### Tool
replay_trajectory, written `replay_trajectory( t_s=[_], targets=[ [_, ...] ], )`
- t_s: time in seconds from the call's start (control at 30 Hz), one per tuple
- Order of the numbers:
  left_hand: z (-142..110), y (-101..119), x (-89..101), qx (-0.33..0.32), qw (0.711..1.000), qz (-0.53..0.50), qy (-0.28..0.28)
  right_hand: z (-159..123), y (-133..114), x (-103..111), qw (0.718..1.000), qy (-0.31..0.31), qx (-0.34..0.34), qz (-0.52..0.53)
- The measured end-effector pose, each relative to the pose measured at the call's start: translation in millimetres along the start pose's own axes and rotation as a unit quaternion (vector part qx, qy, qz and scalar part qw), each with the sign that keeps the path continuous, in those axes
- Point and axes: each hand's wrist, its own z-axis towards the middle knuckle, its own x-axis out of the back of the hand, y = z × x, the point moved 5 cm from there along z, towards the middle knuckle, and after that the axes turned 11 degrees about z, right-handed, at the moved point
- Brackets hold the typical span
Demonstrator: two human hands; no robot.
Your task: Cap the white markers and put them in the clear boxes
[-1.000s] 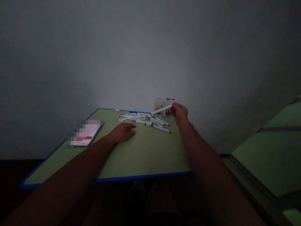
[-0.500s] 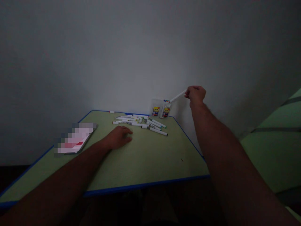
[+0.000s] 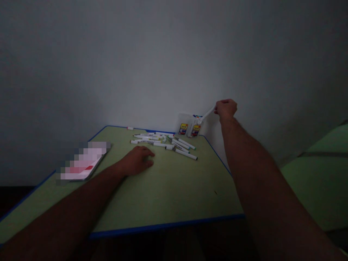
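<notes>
My right hand is closed on the upper end of a white marker, raised above the table's back right corner. The marker slants down to the left, its lower end at the mouth of a clear plastic case with a yellow and red label; I cannot tell whether its tip is inside. My left hand rests on the table with fingers apart and holds nothing. Just beyond it lies a loose pile of white markers, some uncapped. One black-ended marker lies at the pile's near right side.
A second clear case stands beside the first, against the wall. The light green table has a blue edge. A flat slab with a blurred pink surface lies at left. A loose cap sits at the back edge.
The view has shifted slightly, moving the cases and pile a little to the right in the picture. The marker's lower end stays by the case mouth. My left hand remains on the table.
</notes>
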Motion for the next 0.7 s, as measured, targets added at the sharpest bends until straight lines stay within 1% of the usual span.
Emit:
replay_trajectory(
  t_s=[0.07, 0.1, 0.17, 0.33, 0.5, 0.57, 0.7],
  targets=[
    [0, 0, 0.0, 0.001, 1.000, -0.007, 0.001, 2, 7, -2, 0.999, 0.031, 0.002, -0.023],
    [0, -1, -0.3, 0.003, 1.000, -0.010, 0.000, 2, 10, -4, 0.999, 0.036, 0.002, -0.033],
    [0, -2, -1.1, 0.011, 1.000, -0.013, 0.000, 2, 17, -10, 0.999, 0.022, 0.006, -0.048],
    [-1, -5, -3.2, 0.013, 1.000, -0.024, -0.001, -7, 31, -27, 0.993, -0.035, 0.024, -0.107],
    [-1, -6, -4.8, 0.020, 0.999, -0.029, -0.002, -14, 46, -37, 0.977, -0.118, -0.009, -0.175],
    [-2, -6, -4.8, 0.021, 0.999, -0.030, -0.002, -15, 45, -39, 0.968, -0.134, 0.007, -0.211],
    [-2, -4, -3.3, 0.019, 0.999, -0.031, -0.001, -18, 37, -44, 0.945, -0.153, 0.063, -0.281]
  ],
)
